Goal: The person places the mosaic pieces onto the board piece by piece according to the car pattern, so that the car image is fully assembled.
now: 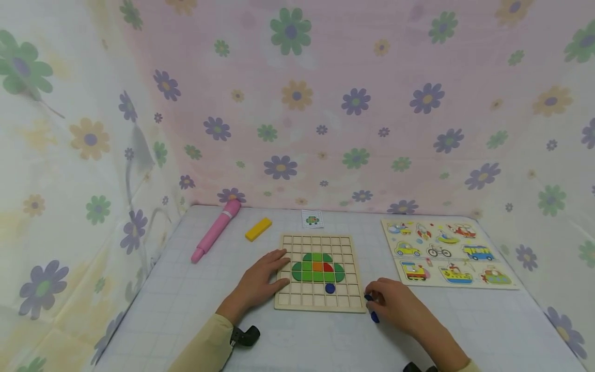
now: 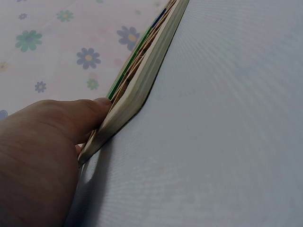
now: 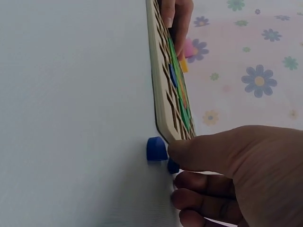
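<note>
A wooden grid board (image 1: 321,305) lies flat, with green pieces (image 1: 307,275), an orange square (image 1: 318,266), a red rounded piece (image 1: 328,267) and a blue disc (image 1: 330,288) in its cells. My left hand (image 1: 260,279) rests on the board's left edge, thumb and fingers extended; the left wrist view shows the thumb (image 2: 90,111) on the rim. By the near right corner, my right hand (image 1: 395,305) pinches a small blue piece (image 3: 173,165) between thumb and index finger, partly hidden. A second blue piece (image 3: 156,149), rounded on one side, lies on the table beside the thumb.
Behind the board lies a small picture card (image 1: 312,219) of a similar coloured pattern. A yellow block (image 1: 258,229) and a pink stick-shaped object (image 1: 216,231) are at the left. At the right is a vehicle puzzle board (image 1: 448,256). Flowered cloth walls surround the white table.
</note>
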Action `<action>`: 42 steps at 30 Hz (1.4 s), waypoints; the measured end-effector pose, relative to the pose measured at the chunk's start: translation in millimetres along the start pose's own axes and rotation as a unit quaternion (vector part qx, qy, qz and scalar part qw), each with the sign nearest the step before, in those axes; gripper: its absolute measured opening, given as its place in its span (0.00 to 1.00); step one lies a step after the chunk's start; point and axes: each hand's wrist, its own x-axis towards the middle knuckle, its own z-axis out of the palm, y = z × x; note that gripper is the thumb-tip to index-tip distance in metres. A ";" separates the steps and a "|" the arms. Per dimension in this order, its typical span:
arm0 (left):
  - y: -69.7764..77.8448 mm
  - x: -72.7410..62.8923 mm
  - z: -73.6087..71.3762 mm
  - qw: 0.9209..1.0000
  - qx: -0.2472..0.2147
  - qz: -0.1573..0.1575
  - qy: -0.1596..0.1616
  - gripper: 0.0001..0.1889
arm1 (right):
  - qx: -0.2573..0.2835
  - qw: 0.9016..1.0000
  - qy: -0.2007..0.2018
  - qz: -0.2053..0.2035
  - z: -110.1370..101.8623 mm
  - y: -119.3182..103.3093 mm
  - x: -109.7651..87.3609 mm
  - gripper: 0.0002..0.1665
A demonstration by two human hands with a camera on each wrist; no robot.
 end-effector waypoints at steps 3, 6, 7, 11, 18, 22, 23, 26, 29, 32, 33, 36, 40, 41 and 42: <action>-0.1 0.5 0.1 1.000 0.002 -0.002 0.000 0.31 | -0.003 1.000 0.005 -0.003 1.1 -0.4 1.5 0.11; -0.8 0.8 0.9 1.000 0.004 -0.004 -0.001 0.31 | -0.009 1.000 0.009 -0.003 2.1 0.0 2.8 0.11; -1.2 0.7 1.2 1.000 0.005 -0.004 -0.001 0.31 | -0.011 1.000 0.011 -0.003 2.4 0.1 3.0 0.12; -1.9 0.5 1.9 1.000 0.006 -0.005 -0.003 0.31 | -0.017 1.000 0.019 -0.009 2.4 0.9 3.2 0.12; -1.0 0.6 0.8 1.000 0.009 -0.005 0.000 0.31 | -0.019 0.998 0.039 -0.039 -8.9 -1.0 3.8 0.12; -0.8 0.3 0.7 1.000 0.008 -0.007 0.000 0.31 | -0.019 0.995 0.067 -0.078 -19.8 -3.0 5.5 0.13; -0.8 0.2 0.8 1.000 0.008 -0.008 0.000 0.31 | -0.021 0.993 0.074 -0.086 -22.2 -3.9 6.3 0.13; -1.0 0.2 1.2 1.000 0.007 -0.006 0.000 0.31 | -0.027 0.992 0.083 -0.092 -27.8 -8.7 9.5 0.13; -1.1 0.1 1.3 1.000 0.005 -0.004 -0.001 0.31 | -0.024 0.992 0.080 -0.089 -30.0 -15.2 13.8 0.12; -1.0 0.0 1.2 1.000 0.003 -0.003 -0.001 0.31 | -0.018 0.992 0.079 -0.096 -29.0 -22.5 19.1 0.12; -0.9 0.0 1.2 1.000 0.002 -0.002 0.000 0.31 | -0.018 0.991 0.080 -0.103 -28.1 -24.5 21.1 0.12; -1.4 -0.6 0.9 1.000 0.000 -0.002 0.000 0.31 | -0.017 0.988 0.080 -0.129 -24.8 -32.3 27.1 0.11; -1.6 -0.6 0.9 1.000 -0.002 -0.001 -0.001 0.31 | -0.009 0.985 0.077 -0.152 -21.4 -43.3 33.3 0.11; -1.6 -0.5 0.9 1.000 -0.001 -0.001 -0.001 0.31 | -0.008 0.985 0.075 -0.155 -20.9 -46.1 34.5 0.11; -1.5 -0.5 0.9 1.000 -0.001 0.000 -0.001 0.31 | -0.007 0.985 0.073 -0.157 -20.5 -48.6 35.7 0.11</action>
